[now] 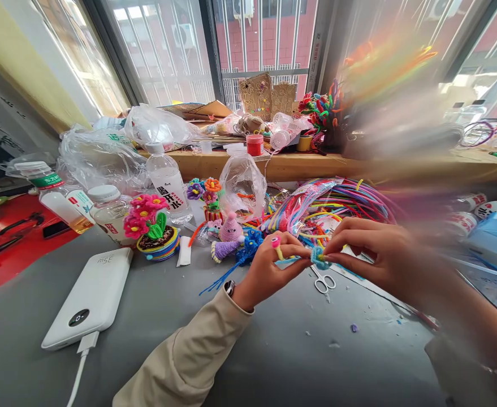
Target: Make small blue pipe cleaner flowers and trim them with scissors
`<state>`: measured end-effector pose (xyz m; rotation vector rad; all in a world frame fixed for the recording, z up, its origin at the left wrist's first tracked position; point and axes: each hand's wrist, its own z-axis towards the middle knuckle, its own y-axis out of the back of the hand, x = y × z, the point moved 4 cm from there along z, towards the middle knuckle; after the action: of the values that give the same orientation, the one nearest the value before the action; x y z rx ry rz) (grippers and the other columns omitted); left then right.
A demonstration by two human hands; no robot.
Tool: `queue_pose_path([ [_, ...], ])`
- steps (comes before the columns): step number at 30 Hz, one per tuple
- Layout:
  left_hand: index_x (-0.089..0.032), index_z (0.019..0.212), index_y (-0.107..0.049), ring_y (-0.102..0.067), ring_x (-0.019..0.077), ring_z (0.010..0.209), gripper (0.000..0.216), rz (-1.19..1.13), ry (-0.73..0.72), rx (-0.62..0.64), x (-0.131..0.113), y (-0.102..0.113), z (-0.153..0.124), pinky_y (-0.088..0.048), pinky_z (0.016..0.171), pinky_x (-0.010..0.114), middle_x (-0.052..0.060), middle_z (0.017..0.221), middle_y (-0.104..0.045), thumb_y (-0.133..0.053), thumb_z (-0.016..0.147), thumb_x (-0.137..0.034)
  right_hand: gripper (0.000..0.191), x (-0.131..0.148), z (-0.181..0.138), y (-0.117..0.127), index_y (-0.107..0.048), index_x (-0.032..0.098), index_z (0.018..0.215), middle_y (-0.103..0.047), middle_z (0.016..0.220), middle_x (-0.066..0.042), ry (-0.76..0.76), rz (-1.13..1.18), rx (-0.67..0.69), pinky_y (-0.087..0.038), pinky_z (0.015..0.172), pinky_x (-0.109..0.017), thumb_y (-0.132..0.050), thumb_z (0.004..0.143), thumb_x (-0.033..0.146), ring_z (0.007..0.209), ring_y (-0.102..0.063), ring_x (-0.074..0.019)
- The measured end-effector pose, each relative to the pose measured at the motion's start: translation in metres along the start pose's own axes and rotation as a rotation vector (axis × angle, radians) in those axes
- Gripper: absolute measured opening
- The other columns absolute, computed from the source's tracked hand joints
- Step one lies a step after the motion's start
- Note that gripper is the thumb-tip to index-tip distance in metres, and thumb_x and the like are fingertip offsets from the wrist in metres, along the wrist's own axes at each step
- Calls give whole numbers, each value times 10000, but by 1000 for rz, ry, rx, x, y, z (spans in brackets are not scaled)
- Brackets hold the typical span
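Between my two hands is a small light-blue pipe-cleaner flower [319,257] with a yellow-green bit at its centre. My left hand [276,260] pinches it from the left side, thumb and forefinger together, and a ring with a pink top [276,243] is on one of its fingers. From the right, the thumb and fingertips of my right hand [364,249] close on the flower's other edge. Just below the flower, white-handled scissors [325,282] lie on the grey table [273,350]. Behind my hands sits a bundle of coloured pipe cleaners [341,198].
A white power bank [93,297] with a cable lies at left. Near it stand a pink flower pot [159,249], a water bottle [168,186] and a jar [110,215]. Crocheted figures [230,229] sit mid-table. A wooden ledge [197,167] runs behind; a blur covers the upper right.
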<state>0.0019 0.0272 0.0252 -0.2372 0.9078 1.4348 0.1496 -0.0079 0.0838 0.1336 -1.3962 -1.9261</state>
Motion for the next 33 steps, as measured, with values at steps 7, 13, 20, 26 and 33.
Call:
queue_pose_path([
  [7,-187,762,-668,-552,148,722,109,30,8,-3,0,0,-1,-431,692,305,54,724,-606,-585,729,-249,104,-1,1,-2,-606,191,729,-567,779,-28,-14,6,-5,-410,644,-260,-531,791,229,726,-541,-145],
  [13,-177,748,-670,-554,143,703,97,63,-41,-23,-2,1,-1,-428,679,304,54,704,-605,-594,722,-230,117,3,2,-4,-592,187,730,-556,783,-33,17,-33,6,-414,650,-268,-507,803,221,734,-534,-149],
  [20,-186,750,-679,-555,142,699,106,112,-46,-24,-3,1,0,-419,674,304,55,706,-615,-595,718,-243,133,6,1,-4,-600,180,765,-559,808,-52,51,-91,19,-428,659,-290,-482,812,220,757,-537,-168],
  [26,-194,746,-682,-555,147,696,107,85,-9,-27,-3,1,-1,-417,678,304,52,700,-613,-594,715,-246,156,6,3,-5,-606,181,759,-568,803,-57,46,-103,10,-433,652,-288,-475,818,241,751,-543,-171],
  [33,-173,748,-658,-544,125,678,116,-49,95,-12,-2,2,2,-426,663,262,36,703,-588,-574,730,-252,167,2,3,5,-616,184,763,-582,785,-51,22,18,-71,-431,636,-265,-496,821,283,720,-543,-150],
])
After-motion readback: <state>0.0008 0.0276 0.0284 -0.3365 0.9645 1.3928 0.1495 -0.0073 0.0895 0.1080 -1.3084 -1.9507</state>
